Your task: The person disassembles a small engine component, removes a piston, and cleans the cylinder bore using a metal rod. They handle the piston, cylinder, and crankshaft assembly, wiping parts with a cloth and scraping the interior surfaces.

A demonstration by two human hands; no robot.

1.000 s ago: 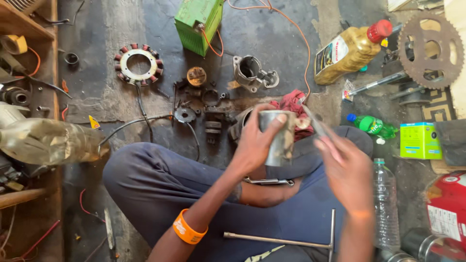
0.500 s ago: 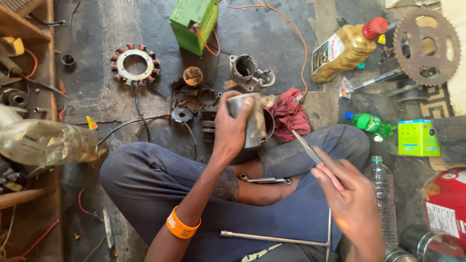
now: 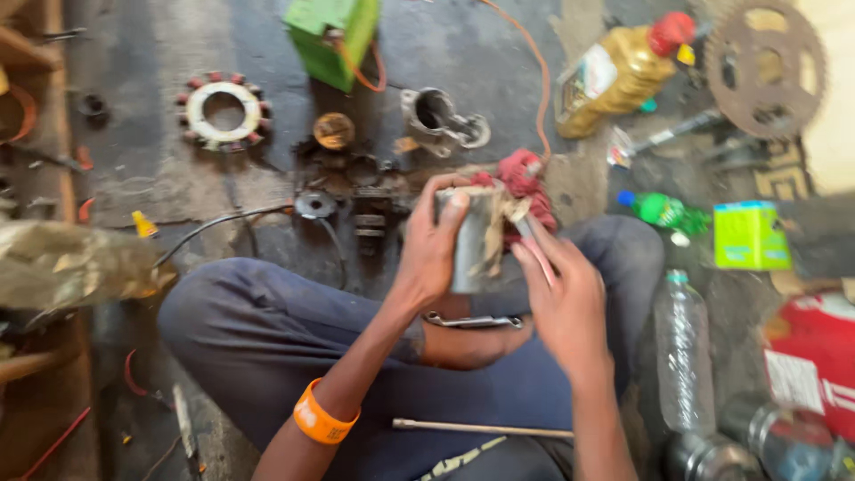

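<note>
Hands had closed together at the middle of the frame: half a second before, the right hand (image 3: pixel 565 298) sat lower right, apart from the cylinder, and by now it had risen to touch it. The left hand (image 3: pixel 434 254) wrapped the dull grey metal cylinder (image 3: pixel 469 239) from its left side, thumb over the top rim, holding it upright above the lap. The right hand pinched a thin metal tool (image 3: pixel 533 249) against the cylinder's right wall, where a ragged strip of pale material (image 3: pixel 494 233) hung. An orange wristband (image 3: pixel 322 417) ringed the left forearm. Behind the cylinder lay a red rag (image 3: pixel 525 178) on the grimy floor (image 3: pixel 160 169). A slim steel rod (image 3: pixel 481 429) crossed the dark blue trousers (image 3: pixel 267 330). Upper left sat a toothed stator ring (image 3: pixel 223 109).
</note>
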